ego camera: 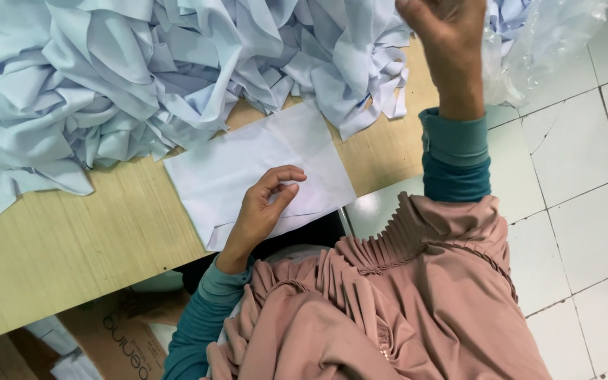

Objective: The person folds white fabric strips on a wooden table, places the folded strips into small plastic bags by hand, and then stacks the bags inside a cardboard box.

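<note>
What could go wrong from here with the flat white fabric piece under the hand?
1. The flat white fabric piece overhangs the edge of the wooden table; only the left hand rests on it, so it may slide off.
2. The heap of pale blue fabric touches its far edge, so loose strips could drag or wrinkle it.
3. The right hand is raised beside the clear plastic bag and might pull it down.
</note>
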